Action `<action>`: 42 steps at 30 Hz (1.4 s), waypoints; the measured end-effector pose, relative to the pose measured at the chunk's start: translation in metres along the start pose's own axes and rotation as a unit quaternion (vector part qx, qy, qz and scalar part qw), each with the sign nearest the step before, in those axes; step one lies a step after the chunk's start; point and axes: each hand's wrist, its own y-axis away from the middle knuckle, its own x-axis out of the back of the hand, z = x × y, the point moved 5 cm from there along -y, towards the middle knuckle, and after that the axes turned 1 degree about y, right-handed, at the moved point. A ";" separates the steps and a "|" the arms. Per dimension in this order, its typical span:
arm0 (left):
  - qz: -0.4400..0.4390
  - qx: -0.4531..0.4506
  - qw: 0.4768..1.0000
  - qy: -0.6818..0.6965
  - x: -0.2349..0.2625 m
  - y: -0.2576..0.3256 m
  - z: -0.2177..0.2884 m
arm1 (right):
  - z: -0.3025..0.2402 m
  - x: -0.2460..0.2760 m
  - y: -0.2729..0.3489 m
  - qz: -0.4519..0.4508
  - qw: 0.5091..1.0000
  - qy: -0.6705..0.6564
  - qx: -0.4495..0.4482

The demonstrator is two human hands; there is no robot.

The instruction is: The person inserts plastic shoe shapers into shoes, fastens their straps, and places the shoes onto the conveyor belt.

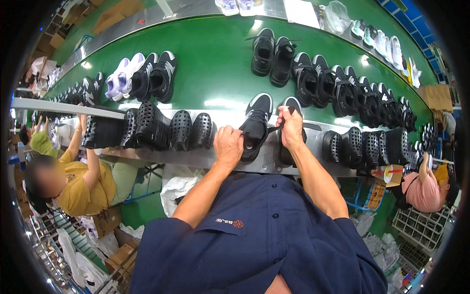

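Observation:
A black-and-grey sneaker [257, 117] stands before me at the bench's near edge, toe pointing away. Its left side is gripped by my left hand [228, 148], fingers curled close to the opening; exactly what the fingertips pinch is hidden. A black lace [274, 129] stretches from the sneaker across to my right hand [292, 128], which is closed on it. Under and beside that hand stands a second black sneaker [285, 153], partly covered by the hand and wrist.
Black studded blocks [151, 126] line the metal ledge at left, with more blocks [352, 147] at right. Rows of black sneakers [338, 85] and a white-and-lilac pair [125, 76] stand on the green surface [210, 59]. Co-workers sit at left [81, 183] and right [426, 186].

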 end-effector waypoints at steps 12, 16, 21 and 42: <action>-0.245 -0.095 0.963 0.065 -0.015 0.031 0.044 | -0.045 0.104 0.085 0.162 0.782 0.578 0.168; -0.345 -0.030 0.929 0.132 -0.043 0.022 0.071 | 0.008 0.060 0.076 -0.029 0.783 0.601 0.158; -0.336 0.005 0.941 0.030 -0.052 0.012 0.076 | -0.028 0.041 0.053 -0.109 0.851 0.502 0.111; -0.296 -0.062 0.897 -0.322 -0.002 -0.210 -0.047 | -0.092 0.095 -0.107 0.136 0.569 0.795 0.159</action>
